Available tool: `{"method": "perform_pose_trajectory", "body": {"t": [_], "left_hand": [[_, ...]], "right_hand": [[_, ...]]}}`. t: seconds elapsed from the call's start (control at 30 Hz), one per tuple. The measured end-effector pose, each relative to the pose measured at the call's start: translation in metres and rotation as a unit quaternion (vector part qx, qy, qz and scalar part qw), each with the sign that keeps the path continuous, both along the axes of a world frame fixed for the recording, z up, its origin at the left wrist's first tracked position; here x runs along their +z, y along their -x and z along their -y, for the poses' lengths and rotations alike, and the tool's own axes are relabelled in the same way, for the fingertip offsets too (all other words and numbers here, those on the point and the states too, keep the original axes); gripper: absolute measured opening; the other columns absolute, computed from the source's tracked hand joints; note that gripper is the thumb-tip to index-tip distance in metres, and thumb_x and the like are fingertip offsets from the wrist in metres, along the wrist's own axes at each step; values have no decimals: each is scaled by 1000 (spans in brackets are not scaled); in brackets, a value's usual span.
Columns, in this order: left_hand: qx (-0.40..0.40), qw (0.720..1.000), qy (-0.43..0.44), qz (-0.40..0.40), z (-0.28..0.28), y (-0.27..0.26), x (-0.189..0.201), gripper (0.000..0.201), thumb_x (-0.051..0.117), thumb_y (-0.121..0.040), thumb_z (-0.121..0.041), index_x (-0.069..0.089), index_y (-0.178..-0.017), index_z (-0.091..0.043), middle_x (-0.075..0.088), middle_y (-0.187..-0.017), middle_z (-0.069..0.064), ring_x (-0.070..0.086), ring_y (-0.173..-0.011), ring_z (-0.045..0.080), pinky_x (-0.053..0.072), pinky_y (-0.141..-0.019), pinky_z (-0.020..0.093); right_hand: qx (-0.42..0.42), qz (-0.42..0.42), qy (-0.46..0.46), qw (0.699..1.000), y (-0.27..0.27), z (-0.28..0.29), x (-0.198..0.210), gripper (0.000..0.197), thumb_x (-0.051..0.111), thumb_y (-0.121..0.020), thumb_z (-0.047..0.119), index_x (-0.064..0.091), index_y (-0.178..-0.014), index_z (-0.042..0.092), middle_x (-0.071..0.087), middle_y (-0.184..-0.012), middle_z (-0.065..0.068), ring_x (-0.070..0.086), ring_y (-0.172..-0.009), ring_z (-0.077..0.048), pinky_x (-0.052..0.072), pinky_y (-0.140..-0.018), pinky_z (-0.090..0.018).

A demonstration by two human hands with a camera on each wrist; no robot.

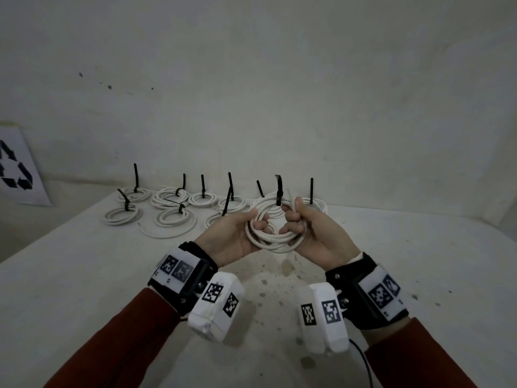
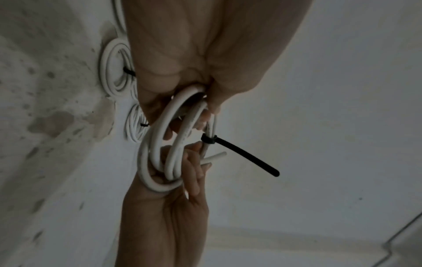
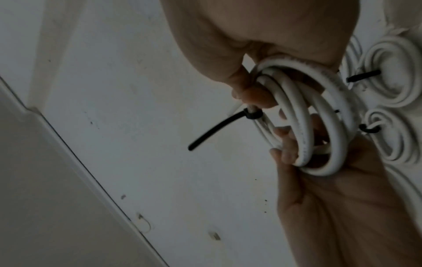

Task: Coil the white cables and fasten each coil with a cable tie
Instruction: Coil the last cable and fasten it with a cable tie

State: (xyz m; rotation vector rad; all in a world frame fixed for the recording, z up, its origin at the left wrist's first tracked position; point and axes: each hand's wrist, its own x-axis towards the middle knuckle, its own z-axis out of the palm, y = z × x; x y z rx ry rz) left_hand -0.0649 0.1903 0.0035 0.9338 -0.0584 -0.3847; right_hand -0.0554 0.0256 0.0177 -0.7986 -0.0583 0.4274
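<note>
Head view: I see both hands up over the worktop [image 1: 84, 275], left hand [image 1: 237, 236] and right hand [image 1: 316, 233] each curled round opposite sides of one white cable coil [image 1: 275, 242]. Black cable tie [image 2: 242, 155] cinched on it, tail sticking out. Tied coils [image 1: 167, 208] sit behind.

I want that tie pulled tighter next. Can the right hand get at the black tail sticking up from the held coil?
Probably yes. The black tail stands free above the coil beside the right hand, but that hand grips the coil, so the left hand must hold it alone.
</note>
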Motion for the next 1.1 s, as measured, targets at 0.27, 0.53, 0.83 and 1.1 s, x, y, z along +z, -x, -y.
{"method": "perform_pose_trajectory", "body": {"t": [0.27, 0.53, 0.83, 1.1], "left_hand": [[-42, 997, 57, 29, 15, 5, 3, 45, 44, -87, -45, 60, -66, -7, 40, -45, -1, 50, -51, 14, 50, -59, 23], [31, 990, -71, 114, 11, 11, 7, 40, 41, -92, -38, 63, -81, -6, 46, -50, 0, 56, -53, 14, 50, -56, 22], [178, 898, -308, 259, 7, 17, 11, 15, 58, -91, -10, 63, -101, 1, 71, -83, 14, 67, -57, 18, 50, -52, 21], [92, 972, -158, 147, 2, 16, 18, 27, 46, -97, -21, 63, -89, -2, 60, -66, 2, 59, -59, 15, 52, -59, 26]], "right_hand": [[3, 36, 19, 999, 10, 3, 13, 36, 41, -100, 34, 49, -76, 8, 29, -44, 7, 21, -29, -4, 26, -35, -17], [-45, 83, 85, 992, 11, 1, 11, 35, 44, -100, 33, 52, -81, 5, 25, -47, 6, 24, -35, -4, 35, -39, -18], [-93, 208, 161, 960, 15, 0, 6, 10, 54, -95, 13, 55, -96, 3, 45, -65, -4, 33, -42, -9, 38, -43, -22], [-110, 220, 175, 953, 11, 1, 1, 16, 47, -99, 13, 58, -96, 1, 48, -66, -4, 47, -50, -11, 51, -52, -23]]}}
